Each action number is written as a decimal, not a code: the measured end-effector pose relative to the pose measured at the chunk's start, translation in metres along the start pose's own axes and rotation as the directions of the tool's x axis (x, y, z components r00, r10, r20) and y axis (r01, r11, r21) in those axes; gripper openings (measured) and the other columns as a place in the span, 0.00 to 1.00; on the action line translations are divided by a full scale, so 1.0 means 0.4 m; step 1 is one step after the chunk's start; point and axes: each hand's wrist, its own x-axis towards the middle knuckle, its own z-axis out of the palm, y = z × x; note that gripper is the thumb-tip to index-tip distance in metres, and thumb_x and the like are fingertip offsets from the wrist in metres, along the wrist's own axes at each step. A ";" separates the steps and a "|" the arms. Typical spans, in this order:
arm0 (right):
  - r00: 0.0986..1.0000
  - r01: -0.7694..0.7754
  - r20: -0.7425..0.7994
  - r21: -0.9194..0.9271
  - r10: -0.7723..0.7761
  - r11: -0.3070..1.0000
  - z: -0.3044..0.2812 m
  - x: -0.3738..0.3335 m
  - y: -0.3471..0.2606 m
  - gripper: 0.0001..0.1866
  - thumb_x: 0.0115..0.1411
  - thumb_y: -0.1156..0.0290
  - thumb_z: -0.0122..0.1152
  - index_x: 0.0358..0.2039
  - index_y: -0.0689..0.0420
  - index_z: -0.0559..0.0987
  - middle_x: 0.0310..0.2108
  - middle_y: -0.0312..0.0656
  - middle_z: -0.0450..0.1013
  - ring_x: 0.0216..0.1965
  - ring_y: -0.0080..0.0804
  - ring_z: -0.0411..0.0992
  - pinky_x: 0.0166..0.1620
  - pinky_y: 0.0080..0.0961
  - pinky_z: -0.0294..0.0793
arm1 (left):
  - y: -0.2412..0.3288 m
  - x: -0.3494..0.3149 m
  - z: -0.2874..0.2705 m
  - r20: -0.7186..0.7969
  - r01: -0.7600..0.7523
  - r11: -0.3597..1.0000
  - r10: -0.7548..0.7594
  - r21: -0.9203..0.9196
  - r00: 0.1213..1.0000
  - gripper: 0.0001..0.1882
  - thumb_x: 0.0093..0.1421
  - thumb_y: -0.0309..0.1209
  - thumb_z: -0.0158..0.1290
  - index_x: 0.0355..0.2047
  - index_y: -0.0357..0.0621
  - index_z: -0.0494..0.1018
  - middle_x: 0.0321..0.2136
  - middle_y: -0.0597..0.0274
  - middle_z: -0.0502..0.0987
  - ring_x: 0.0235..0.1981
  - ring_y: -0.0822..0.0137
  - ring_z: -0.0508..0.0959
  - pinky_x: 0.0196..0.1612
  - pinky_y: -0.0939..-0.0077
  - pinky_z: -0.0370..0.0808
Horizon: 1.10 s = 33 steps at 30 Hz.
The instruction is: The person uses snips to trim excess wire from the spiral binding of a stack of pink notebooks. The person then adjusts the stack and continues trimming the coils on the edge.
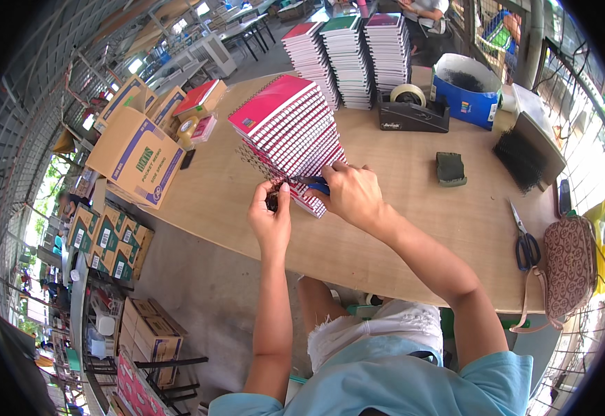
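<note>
A tall stack of pink-covered spiral notebooks (pixel 275 104) stands before me on the wooden table, its wire coils toward the left and front. My right hand (pixel 354 194) is closed round blue-handled pliers (pixel 317 186). Their dark jaws reach the coils low on the front corner of the stack. Close beside the jaws, my left hand (pixel 272 213) pinches with thumb and forefinger at the coil ends. Some dark wire sits in its curled fingers, partly hidden. Loose wire ends stick out on the stack's left side.
Behind stand notebook stacks (pixel 347 59), a tape dispenser (pixel 413 111) and a blue box of dark wires (pixel 465 100). Rightward are a dark green block (pixel 451 169), a brush-like black piece (pixel 524 156), scissors (pixel 524 239) and a patterned pouch (pixel 567 267). An open carton (pixel 139 163) stands left.
</note>
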 end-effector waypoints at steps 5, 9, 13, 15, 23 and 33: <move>0.997 0.003 -0.072 0.054 0.001 0.999 -0.026 -0.012 0.002 0.25 0.52 0.46 0.68 0.35 0.58 0.79 0.34 0.44 0.75 0.35 0.43 0.78 0.34 0.48 0.74 | -0.005 -0.004 -0.007 -0.007 0.006 1.000 -0.006 0.003 1.000 0.11 0.64 0.28 0.57 0.42 0.31 0.75 0.33 0.63 0.78 0.32 0.78 0.73 0.35 0.81 0.72; 0.989 0.033 -0.144 -0.013 -0.035 0.999 -0.032 -0.004 -0.007 0.26 0.51 0.46 0.68 0.35 0.58 0.79 0.37 0.44 0.74 0.42 0.44 0.76 0.37 0.48 0.74 | -0.006 0.000 -0.007 -0.017 0.009 1.000 -0.009 -0.009 1.000 0.12 0.63 0.29 0.58 0.42 0.32 0.75 0.33 0.61 0.80 0.32 0.76 0.75 0.37 0.79 0.74; 0.990 0.059 -0.123 -0.038 -0.063 0.998 -0.030 0.010 -0.017 0.26 0.51 0.46 0.68 0.34 0.59 0.79 0.36 0.44 0.75 0.40 0.44 0.77 0.36 0.48 0.75 | 0.019 0.007 -0.008 -0.026 -0.001 1.000 0.002 0.022 1.000 0.12 0.63 0.30 0.58 0.42 0.33 0.75 0.32 0.62 0.80 0.31 0.77 0.74 0.37 0.79 0.73; 0.996 0.044 -0.076 0.000 -0.044 0.999 -0.019 0.015 -0.009 0.26 0.51 0.46 0.68 0.34 0.59 0.79 0.35 0.44 0.75 0.38 0.44 0.77 0.36 0.48 0.75 | 0.033 0.009 -0.001 -0.046 -0.033 0.997 0.037 0.068 0.998 0.12 0.63 0.30 0.58 0.41 0.33 0.75 0.31 0.63 0.80 0.30 0.77 0.74 0.36 0.80 0.73; 0.994 0.041 -0.100 0.085 -0.032 0.996 -0.026 0.010 0.000 0.25 0.51 0.47 0.69 0.33 0.59 0.79 0.33 0.44 0.76 0.35 0.44 0.79 0.34 0.47 0.76 | 0.007 0.013 -0.010 -0.057 -0.034 0.998 0.038 0.056 0.998 0.12 0.63 0.30 0.59 0.41 0.33 0.76 0.30 0.63 0.80 0.28 0.78 0.74 0.33 0.80 0.73; 0.996 0.048 -0.076 -0.009 -0.049 0.999 -0.031 0.029 -0.015 0.25 0.52 0.46 0.68 0.33 0.58 0.79 0.36 0.43 0.75 0.38 0.43 0.77 0.36 0.45 0.75 | 0.043 0.023 -0.015 -0.037 -0.020 0.996 0.024 0.091 0.999 0.10 0.63 0.28 0.58 0.41 0.32 0.75 0.32 0.62 0.78 0.32 0.77 0.74 0.36 0.81 0.72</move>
